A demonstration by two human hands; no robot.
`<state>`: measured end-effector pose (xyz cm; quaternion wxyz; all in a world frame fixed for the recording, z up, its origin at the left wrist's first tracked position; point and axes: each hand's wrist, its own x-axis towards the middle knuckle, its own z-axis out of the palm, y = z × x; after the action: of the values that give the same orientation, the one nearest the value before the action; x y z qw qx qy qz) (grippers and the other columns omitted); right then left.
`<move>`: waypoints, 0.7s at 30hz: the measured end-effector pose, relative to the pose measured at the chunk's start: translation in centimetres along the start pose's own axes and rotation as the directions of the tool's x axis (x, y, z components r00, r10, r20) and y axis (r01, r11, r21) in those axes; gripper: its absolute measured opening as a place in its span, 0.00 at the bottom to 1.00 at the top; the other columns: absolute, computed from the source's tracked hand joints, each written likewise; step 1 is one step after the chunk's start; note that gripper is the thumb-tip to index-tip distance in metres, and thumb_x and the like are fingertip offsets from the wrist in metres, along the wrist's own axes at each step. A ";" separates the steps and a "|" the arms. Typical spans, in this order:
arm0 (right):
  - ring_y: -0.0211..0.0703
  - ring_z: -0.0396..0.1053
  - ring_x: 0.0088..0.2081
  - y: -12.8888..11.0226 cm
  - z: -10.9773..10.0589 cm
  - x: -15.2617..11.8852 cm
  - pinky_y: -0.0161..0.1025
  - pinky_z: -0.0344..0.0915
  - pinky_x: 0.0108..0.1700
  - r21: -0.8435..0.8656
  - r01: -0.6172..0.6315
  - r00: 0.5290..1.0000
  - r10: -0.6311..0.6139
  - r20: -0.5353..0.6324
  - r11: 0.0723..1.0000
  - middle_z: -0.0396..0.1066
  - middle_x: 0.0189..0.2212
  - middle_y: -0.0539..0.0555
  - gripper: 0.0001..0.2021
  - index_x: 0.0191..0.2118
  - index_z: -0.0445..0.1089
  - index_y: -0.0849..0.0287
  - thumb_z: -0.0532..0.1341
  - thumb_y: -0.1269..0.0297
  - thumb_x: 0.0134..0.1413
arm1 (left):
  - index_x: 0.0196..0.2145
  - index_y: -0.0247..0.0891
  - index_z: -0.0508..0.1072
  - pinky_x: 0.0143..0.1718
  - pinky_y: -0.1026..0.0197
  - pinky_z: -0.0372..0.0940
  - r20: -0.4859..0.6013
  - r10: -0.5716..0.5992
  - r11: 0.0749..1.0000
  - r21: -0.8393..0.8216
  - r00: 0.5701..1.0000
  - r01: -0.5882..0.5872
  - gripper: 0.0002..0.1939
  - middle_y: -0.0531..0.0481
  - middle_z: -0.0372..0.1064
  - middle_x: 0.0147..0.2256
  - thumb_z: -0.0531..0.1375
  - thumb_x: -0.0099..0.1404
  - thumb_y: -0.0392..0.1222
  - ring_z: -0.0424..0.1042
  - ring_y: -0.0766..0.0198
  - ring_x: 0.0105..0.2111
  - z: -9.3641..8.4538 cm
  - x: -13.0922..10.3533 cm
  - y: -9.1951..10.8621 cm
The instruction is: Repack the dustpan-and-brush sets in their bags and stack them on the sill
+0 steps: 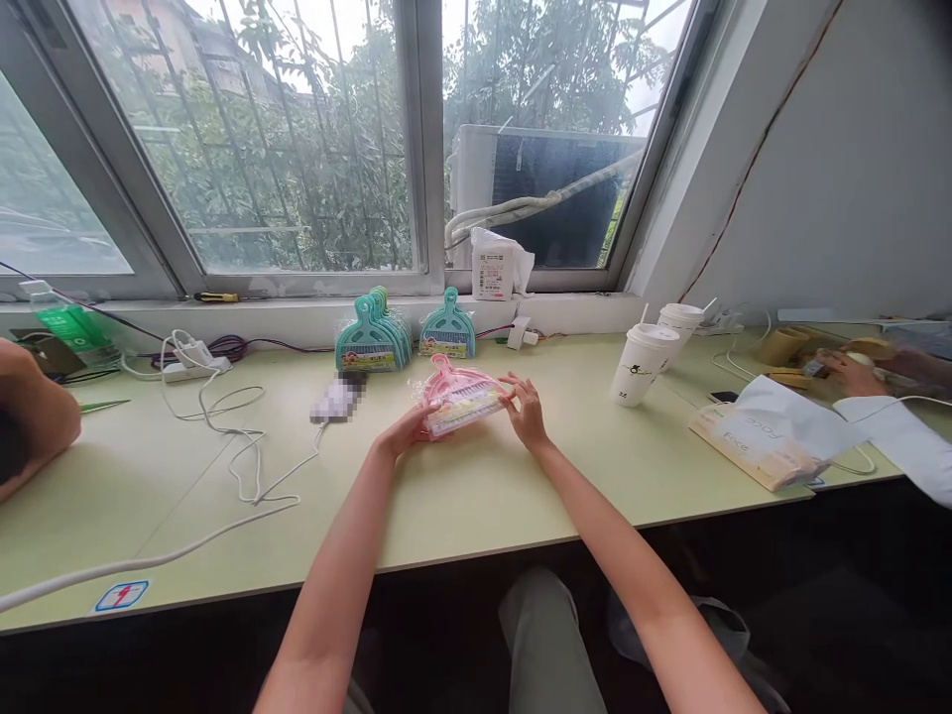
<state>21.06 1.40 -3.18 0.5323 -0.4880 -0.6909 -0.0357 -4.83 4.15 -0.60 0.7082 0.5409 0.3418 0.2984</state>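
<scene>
A pink brush and dustpan set (465, 397) in clear wrapping is held between both hands above the table. My left hand (406, 430) grips its left edge, with the fingertips partly hidden beneath it. On the right edge, the fingers of my right hand (527, 409) pinch the wrapping. Just behind stand wrapped teal sets, several in a stack (372, 337) on the left and one more teal set (448, 327) to its right.
White cables (257, 466), a pixelated object (338, 399) and a power strip (194, 369) lie left. Right are two paper cups (644, 365), a tissue pack (766, 436) and another person's hand (855, 375). A green bottle (66, 322) is far left.
</scene>
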 end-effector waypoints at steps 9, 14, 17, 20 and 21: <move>0.46 0.74 0.33 -1.3 0.9 -0.7 0.50 0.56 0.55 0.050 -0.089 0.973 0.076 0.220 0.995 0.77 0.27 0.50 0.11 0.29 0.58 0.52 0.52 0.58 0.64 | 0.55 0.33 0.67 0.49 0.52 0.68 -0.066 -0.008 0.971 -0.237 0.998 -0.008 0.28 0.39 0.69 0.53 0.55 0.61 0.51 0.69 0.50 0.52 0.0 0.3 0.6; 0.43 0.71 0.27 -1.3 0.8 -0.8 0.47 0.58 0.52 0.105 -0.161 0.982 0.149 0.115 0.981 0.73 0.19 0.46 0.10 0.29 0.62 0.53 0.57 0.57 0.60 | 0.55 0.30 0.66 0.50 0.58 0.67 -0.058 -0.015 0.969 -0.246 0.998 0.001 0.26 0.40 0.73 0.48 0.57 0.59 0.39 0.71 0.54 0.49 0.0 0.7 -0.2; 0.44 0.70 0.29 -0.9 0.6 -0.5 0.47 0.60 0.50 0.102 -0.194 0.981 0.192 0.024 0.976 0.71 0.22 0.48 0.11 0.28 0.65 0.54 0.59 0.54 0.57 | 0.57 0.29 0.64 0.46 0.59 0.69 -0.060 -0.042 0.981 -0.191 0.997 0.030 0.29 0.39 0.73 0.48 0.58 0.57 0.35 0.74 0.56 0.46 -0.2 0.9 -0.7; 0.49 0.69 0.43 -0.5 0.6 -0.2 0.49 0.63 0.50 0.108 -0.210 0.974 0.217 -0.057 0.972 0.71 0.36 0.56 0.12 0.28 0.68 0.55 0.61 0.52 0.53 | 0.61 0.36 0.59 0.43 0.60 0.70 -0.011 0.057 0.989 -0.134 0.998 -0.058 0.35 0.40 0.69 0.52 0.61 0.56 0.35 0.74 0.57 0.45 0.0 0.8 -0.8; 0.50 0.67 0.47 -0.3 0.7 -0.2 0.48 0.64 0.50 0.141 -0.222 0.971 0.232 -0.061 0.965 0.69 0.40 0.58 0.12 0.29 0.69 0.56 0.62 0.52 0.52 | 0.62 0.40 0.57 0.44 0.60 0.70 0.012 0.100 0.988 -0.119 0.995 -0.098 0.37 0.42 0.68 0.54 0.61 0.56 0.35 0.73 0.57 0.46 0.2 0.6 -0.7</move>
<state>20.35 1.47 -3.46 0.5904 -0.5257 -0.6101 0.0530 -4.32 4.38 -1.33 0.7264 0.5171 0.2898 0.3478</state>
